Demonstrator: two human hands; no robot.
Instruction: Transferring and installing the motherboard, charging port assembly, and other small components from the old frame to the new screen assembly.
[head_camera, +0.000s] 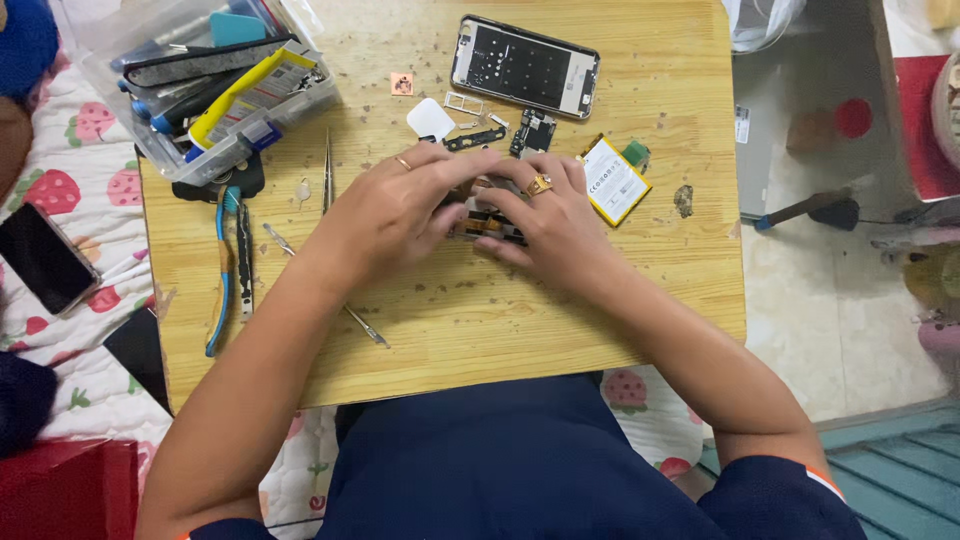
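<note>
Together, the left hand (400, 210) and right hand (545, 225) meet mid-table, fingers curled closed around a small phone part (487, 222), pinning it against the wooden table (470, 320) for steadiness; tweezers (327, 172), pliers (222, 270) and phone frame (524, 67) lie within reach

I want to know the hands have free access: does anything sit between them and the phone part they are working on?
No. Both the left hand and right hand already rest on the phone part; nothing lies between.
</note>
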